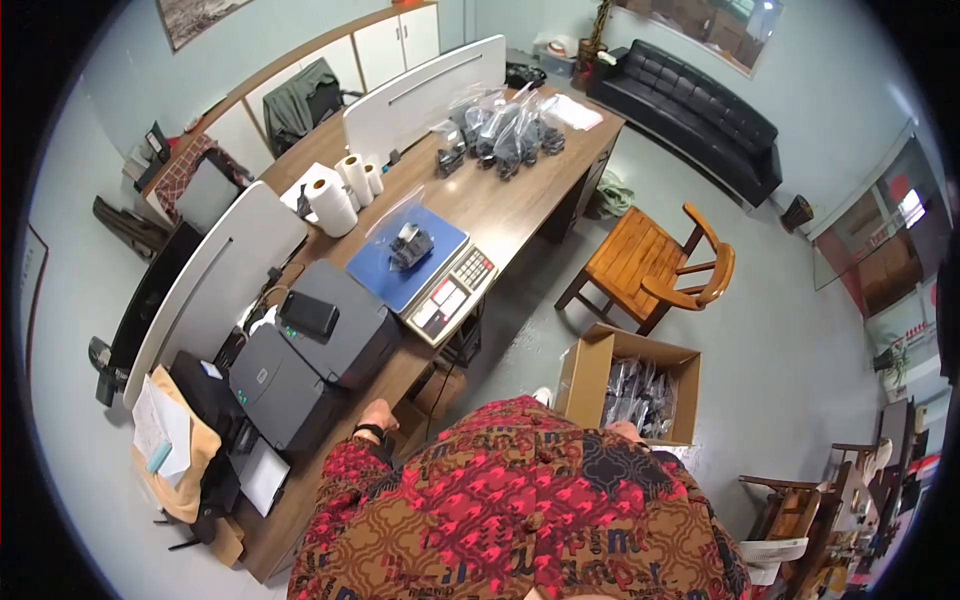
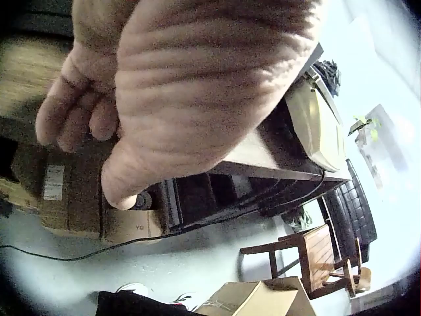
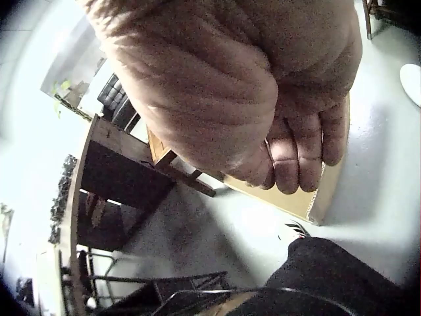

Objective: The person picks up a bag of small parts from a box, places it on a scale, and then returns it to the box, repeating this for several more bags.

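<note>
My left hand [image 1: 377, 415] hangs beside the front edge of the desk, near the grey printers. In the left wrist view its palm [image 2: 197, 92] fills the top, fingers loosely bent around nothing. The right hand [image 1: 625, 431] is low by the near side of an open carton [image 1: 684, 395] that contains clear bags of dark parts [image 1: 640, 393]. Relaxed, slightly bent fingers [image 3: 306, 155] show in the right wrist view, holding nothing and overlapping the carton's edge. On the desk, a clear bag of dark parts [image 1: 410, 250] sits on the blue plate of a weighing scale [image 1: 455, 292].
More bagged dark parts [image 1: 510, 130] are heaped at the desk's far end, beside white papers [image 1: 573, 112]. Film rolls [image 1: 330, 205] stand by the divider. A wooden chair [image 1: 640, 262] is behind the carton, and a black sofa [image 1: 690, 115] lines the wall. Cardboard boxes [image 2: 72, 191] and a cable lie under the desk.
</note>
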### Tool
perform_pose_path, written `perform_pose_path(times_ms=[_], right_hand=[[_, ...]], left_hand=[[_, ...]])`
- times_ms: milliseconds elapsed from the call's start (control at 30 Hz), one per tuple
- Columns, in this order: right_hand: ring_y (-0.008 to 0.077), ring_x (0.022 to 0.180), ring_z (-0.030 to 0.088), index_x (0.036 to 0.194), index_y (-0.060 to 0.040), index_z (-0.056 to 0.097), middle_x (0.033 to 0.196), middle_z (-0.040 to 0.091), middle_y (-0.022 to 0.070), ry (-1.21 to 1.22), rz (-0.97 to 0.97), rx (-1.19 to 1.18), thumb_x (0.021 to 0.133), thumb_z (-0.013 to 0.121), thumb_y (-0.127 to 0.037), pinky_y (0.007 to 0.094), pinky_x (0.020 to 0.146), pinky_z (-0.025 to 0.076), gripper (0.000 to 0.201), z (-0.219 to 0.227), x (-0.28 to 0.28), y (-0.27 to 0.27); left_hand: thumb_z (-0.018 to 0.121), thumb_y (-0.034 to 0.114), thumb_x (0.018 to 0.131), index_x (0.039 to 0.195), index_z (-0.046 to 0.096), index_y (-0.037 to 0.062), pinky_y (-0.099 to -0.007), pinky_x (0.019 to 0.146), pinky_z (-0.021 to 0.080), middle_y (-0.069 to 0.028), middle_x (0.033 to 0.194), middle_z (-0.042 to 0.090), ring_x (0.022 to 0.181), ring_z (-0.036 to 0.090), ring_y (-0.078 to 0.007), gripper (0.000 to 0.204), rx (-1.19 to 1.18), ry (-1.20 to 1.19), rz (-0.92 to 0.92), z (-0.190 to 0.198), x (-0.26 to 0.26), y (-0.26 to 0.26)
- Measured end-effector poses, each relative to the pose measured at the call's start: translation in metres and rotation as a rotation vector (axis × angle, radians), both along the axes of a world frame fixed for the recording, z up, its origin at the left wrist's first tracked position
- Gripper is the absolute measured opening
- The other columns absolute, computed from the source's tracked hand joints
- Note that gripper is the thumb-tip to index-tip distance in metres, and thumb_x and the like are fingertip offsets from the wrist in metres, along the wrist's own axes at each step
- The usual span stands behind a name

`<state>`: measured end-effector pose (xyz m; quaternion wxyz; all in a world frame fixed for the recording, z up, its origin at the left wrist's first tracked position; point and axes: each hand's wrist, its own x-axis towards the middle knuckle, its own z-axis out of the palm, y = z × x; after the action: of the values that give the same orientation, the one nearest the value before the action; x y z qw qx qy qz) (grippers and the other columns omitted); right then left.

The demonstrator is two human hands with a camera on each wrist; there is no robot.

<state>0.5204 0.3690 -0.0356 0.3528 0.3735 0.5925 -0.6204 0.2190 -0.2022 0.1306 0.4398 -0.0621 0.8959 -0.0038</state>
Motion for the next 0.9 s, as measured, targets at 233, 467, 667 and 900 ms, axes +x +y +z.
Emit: perform_pose_path(times_ms=[233,467,667,900], right_hand=[[0.0241,0.068,0.068,0.082,0.0044,0.068,0.076,0.069,0.0130,0.009,0.015,0.257,0.086,0.058,-0.017,0.0361,0.061,0.054,0.024,0.039,-0.002,-0.020],[0.0256,0.069,0.068,0.089,0.0046,0.069,0.077,0.070,0.0124,0.021,-0.008,0.194,0.088,0.056,-0.018,0.0361,0.062,0.054,0.026,0.059,-0.004,-0.014],[0.0288,0.075,0.067,0.076,-0.0052,0.072,0.077,0.069,0.0127,0.030,0.626,0.493,0.083,0.053,-0.031,0.0388,0.069,0.051,0.032,0.047,-0.023,-0.014],[0.0338,0.082,0.065,0.084,-0.0111,0.072,0.084,0.069,0.0144,0.213,0.950,0.646,0.073,0.065,-0.030,0.0430,0.069,0.050,0.023,0.021,-0.009,0.032]], left_hand=[[0.078,0.019,0.063,0.086,0.069,-0.0033,-0.0397,0.080,0.054,-0.0227,0.093,0.067,0.094,0.066,-0.0336,0.033,0.020,0.076,-0.080,-0.005,0.001,-0.002],[0.072,0.014,0.067,0.092,0.068,-0.0046,-0.0406,0.085,0.052,-0.0257,0.102,0.065,0.101,0.063,-0.0357,0.031,0.010,0.207,0.013,-0.012,0.012,-0.005],[0.067,0.010,0.071,0.101,0.061,-0.0036,-0.0436,0.089,0.050,-0.0272,0.110,0.061,0.105,0.059,-0.0396,0.034,-0.010,0.345,0.124,-0.020,0.025,-0.015],[0.062,0.011,0.072,0.108,0.058,-0.0074,-0.0424,0.096,0.045,-0.0295,0.119,0.054,0.113,0.053,-0.0422,0.040,-0.024,0.279,0.317,-0.025,0.029,0.005]])
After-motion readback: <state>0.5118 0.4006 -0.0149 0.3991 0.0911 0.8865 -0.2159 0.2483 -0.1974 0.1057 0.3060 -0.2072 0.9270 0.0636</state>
